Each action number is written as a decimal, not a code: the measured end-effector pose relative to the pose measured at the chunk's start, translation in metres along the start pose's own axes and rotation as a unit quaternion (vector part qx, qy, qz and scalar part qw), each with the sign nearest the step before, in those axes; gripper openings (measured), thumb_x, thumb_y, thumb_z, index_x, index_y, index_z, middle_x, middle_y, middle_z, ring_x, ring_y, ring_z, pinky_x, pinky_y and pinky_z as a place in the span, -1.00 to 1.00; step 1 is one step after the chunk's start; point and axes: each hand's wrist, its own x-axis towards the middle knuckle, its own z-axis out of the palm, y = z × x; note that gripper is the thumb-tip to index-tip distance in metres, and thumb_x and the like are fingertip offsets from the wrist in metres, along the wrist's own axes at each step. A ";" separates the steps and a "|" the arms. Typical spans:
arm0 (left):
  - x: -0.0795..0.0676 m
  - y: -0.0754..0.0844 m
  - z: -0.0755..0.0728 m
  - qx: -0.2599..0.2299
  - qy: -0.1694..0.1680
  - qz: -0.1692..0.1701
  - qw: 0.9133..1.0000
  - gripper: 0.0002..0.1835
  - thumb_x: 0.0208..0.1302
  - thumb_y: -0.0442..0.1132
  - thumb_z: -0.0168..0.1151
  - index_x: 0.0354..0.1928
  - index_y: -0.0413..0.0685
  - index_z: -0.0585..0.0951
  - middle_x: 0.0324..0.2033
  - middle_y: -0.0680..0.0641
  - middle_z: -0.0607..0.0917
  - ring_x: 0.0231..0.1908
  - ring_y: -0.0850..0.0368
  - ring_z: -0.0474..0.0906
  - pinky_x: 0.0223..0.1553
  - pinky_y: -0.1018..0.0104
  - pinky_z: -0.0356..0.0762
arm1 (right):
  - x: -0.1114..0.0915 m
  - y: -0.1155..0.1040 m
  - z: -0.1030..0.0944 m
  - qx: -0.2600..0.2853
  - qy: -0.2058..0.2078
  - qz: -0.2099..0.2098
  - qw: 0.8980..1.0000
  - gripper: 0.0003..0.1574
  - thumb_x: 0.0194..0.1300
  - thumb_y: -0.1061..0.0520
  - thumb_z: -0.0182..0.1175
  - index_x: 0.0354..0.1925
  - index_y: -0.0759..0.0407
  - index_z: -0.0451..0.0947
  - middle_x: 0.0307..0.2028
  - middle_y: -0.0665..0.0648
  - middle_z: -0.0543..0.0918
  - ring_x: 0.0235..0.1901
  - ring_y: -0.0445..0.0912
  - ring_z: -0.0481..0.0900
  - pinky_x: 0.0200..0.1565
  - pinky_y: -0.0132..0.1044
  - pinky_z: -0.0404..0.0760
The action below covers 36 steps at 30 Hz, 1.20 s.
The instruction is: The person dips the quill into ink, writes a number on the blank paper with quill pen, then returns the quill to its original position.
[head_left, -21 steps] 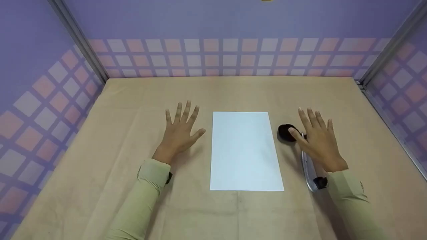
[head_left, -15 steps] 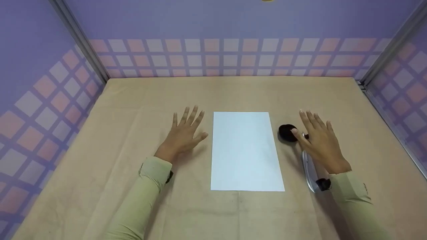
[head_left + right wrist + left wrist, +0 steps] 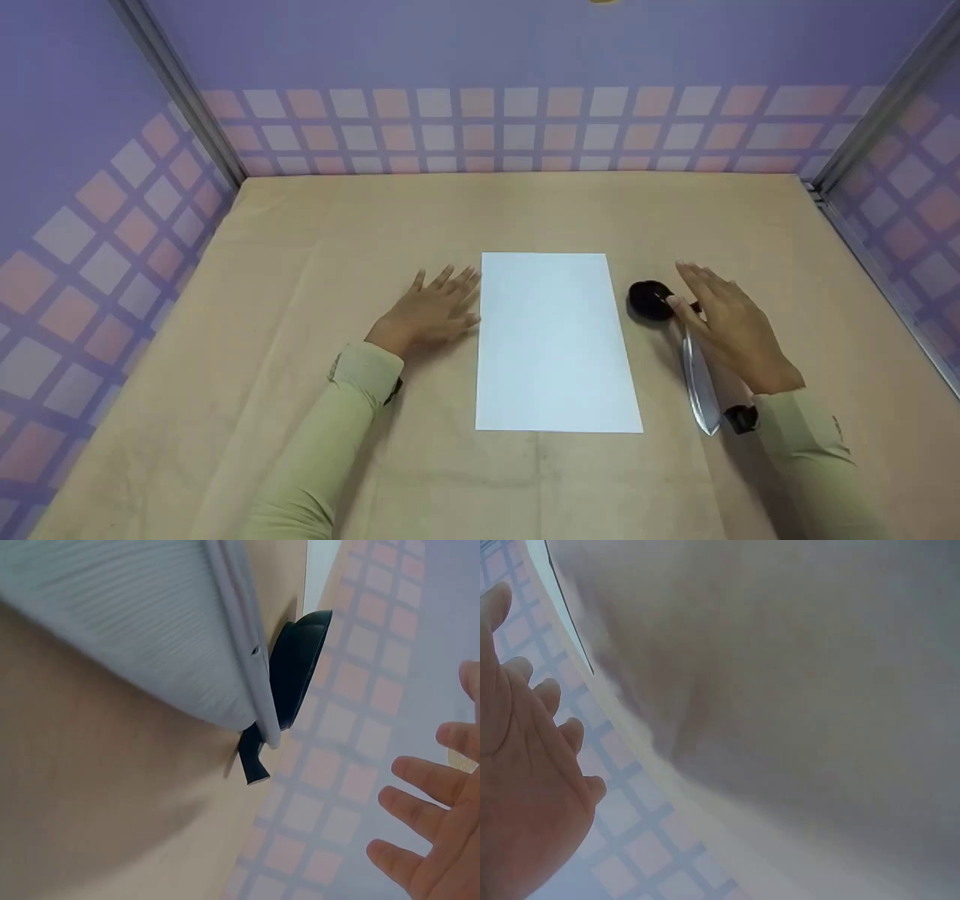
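A white sheet of paper (image 3: 556, 345) lies flat in the middle of the table. My left hand (image 3: 435, 309) is beside its left edge, fingers extended, fingertips close to the edge; contact cannot be made out. In the left wrist view that hand (image 3: 532, 765) shows its palm side and holds nothing. To the right of the paper is a small black bowl-like thing (image 3: 646, 301) with a short tab. My right hand (image 3: 726, 322) hovers above and beside it, fingers extended. Partly under this hand is a pale grey ribbed item (image 3: 699, 394), its smooth edge strip (image 3: 247, 637) having a small hole.
The table bears a beige cloth (image 3: 375, 210). Purple panels with pink and white squares (image 3: 517, 135) stand behind and at both sides, joined by metal posts (image 3: 180, 90). A dark wrist strap piece (image 3: 741, 420) sits below the right cuff.
My left hand has moved right and nearer, from apart from the paper to its left edge. My right hand has shifted slightly right and nearer. The paper and black thing stay put.
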 end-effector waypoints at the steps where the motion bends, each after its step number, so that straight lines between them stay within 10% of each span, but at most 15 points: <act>1: 0.000 0.001 0.000 -0.004 -0.005 -0.001 1.000 -0.25 0.45 0.26 -0.29 0.53 0.22 -0.23 0.53 0.12 -0.18 0.52 0.03 -0.34 0.46 -0.14 -0.47 | 0.000 0.001 -0.001 0.004 0.000 -0.002 1.000 -0.25 0.48 -0.16 -0.07 0.48 0.10 0.08 0.40 0.35 0.24 0.37 0.32 0.18 0.32 0.27 0.14; 21: 0.009 0.008 0.006 0.029 -0.062 0.002 0.998 -0.26 0.42 0.30 -0.26 0.53 0.27 -0.11 0.52 0.14 -0.14 0.52 0.01 -0.23 0.49 -0.09 -0.26 | -0.008 0.027 -0.005 0.020 0.058 -0.078 0.995 -0.47 0.34 0.21 0.18 0.27 0.17 0.43 0.14 0.32 0.55 0.11 0.26 0.50 -0.01 0.21 0.53; 36: 0.005 0.011 0.002 0.012 -0.064 0.006 0.998 -0.27 0.42 0.27 -0.22 0.53 0.24 -0.07 0.53 0.11 -0.13 0.52 -0.01 -0.24 0.48 -0.10 -0.20 | -0.005 0.049 0.001 0.009 0.088 -0.181 0.979 -0.37 -0.08 0.52 0.38 -0.01 0.14 0.66 -0.19 0.12 0.70 -0.21 -0.03 0.64 -0.18 -0.47 0.50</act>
